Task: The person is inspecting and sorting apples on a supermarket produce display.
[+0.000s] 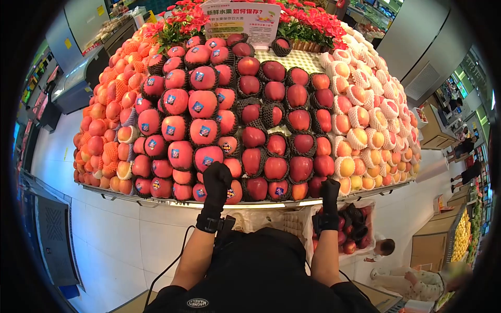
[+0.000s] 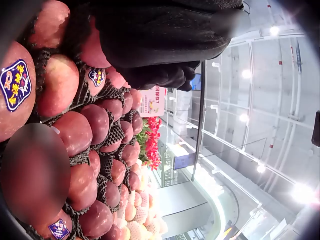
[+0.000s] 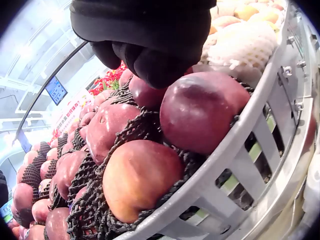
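A large sloped display of red apples [image 1: 203,131] stands before me, many with blue stickers and black foam nets. My left hand [image 1: 217,181], in a black glove, is held as a fist over the front rows, near a stickered apple [image 1: 210,158]. In the left wrist view its curled fingers [image 2: 172,76] show nothing between them. My right hand [image 1: 330,195], also gloved and curled, is at the right front edge. Right below it in the right wrist view lies a dark red apple [image 3: 200,111], beside a yellowish-red apple [image 3: 140,177] in a black net.
A slatted grey rail [image 3: 200,190] borders the display's front. Below it stands a lined crate [image 1: 371,221] with apples and black nets. White-netted fruit [image 1: 373,122] fills the right side. A printed sign [image 1: 242,23] and red flowers [image 1: 318,23] stand at the back. A child [image 1: 385,247] is at lower right.
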